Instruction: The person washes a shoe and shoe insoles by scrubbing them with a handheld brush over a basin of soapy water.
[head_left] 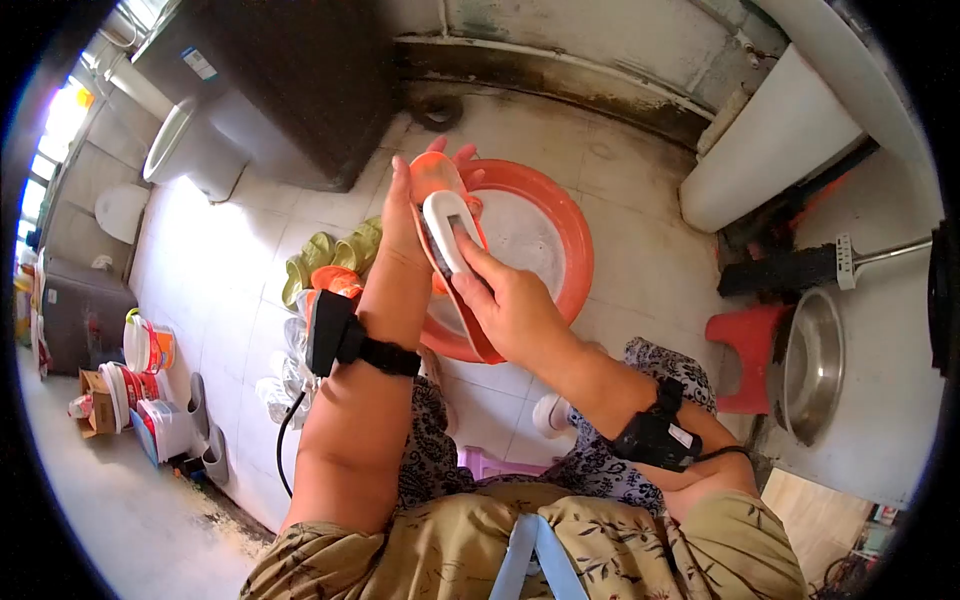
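Observation:
My left hand is inside or behind an orange slipper, fingers spread at its far end, holding it up over the basin. My right hand is closed around a white scrub brush, whose bristle side is against the slipper. Below both hands stands a wide orange-red basin with whitish, sudsy-looking water in it. To the left, near my left forearm, green slippers, an orange slipper and clear ones lie on the floor.
A red stool and a metal bowl are at the right, below a long-handled black brush. A dark cabinet stands at the back left. Several buckets line the left side. A pink stool is under me.

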